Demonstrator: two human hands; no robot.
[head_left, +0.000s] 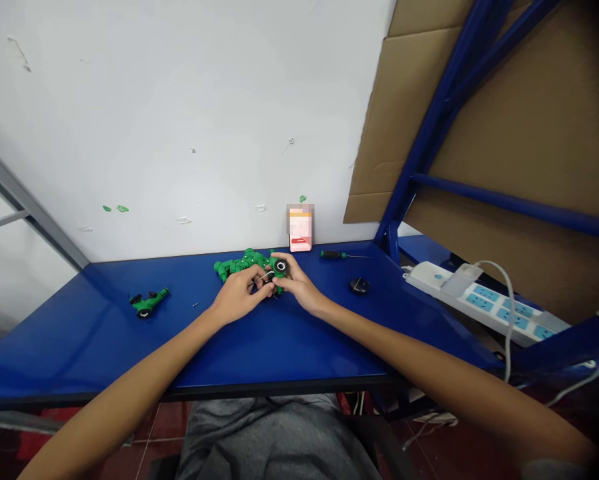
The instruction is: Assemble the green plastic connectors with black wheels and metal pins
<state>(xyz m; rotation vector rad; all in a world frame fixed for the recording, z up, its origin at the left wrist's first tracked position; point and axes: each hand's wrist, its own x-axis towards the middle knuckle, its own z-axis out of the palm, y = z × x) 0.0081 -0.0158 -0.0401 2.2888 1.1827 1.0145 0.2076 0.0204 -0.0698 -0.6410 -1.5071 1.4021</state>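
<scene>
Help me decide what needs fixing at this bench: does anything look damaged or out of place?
Yes. The white wall has scuffed, chipped-looking marks and green patches breaking its plain surface. On the shiny blue tabletop, a tiny silvery piece, perhaps a screw, lies loose, alone, left of the left hand.

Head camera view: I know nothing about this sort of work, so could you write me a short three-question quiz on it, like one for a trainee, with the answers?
1. Multiple choice. Which tool lies on the blue table to the right of the right hand?
A) a hammer
B) a screwdriver
C) a pair of scissors

2. True or false? A loose green fitting lies to the left of the left hand.

3. Short answer. What is the right hand holding?

Key:
1. B
2. True
3. A green part with a round opening
</scene>
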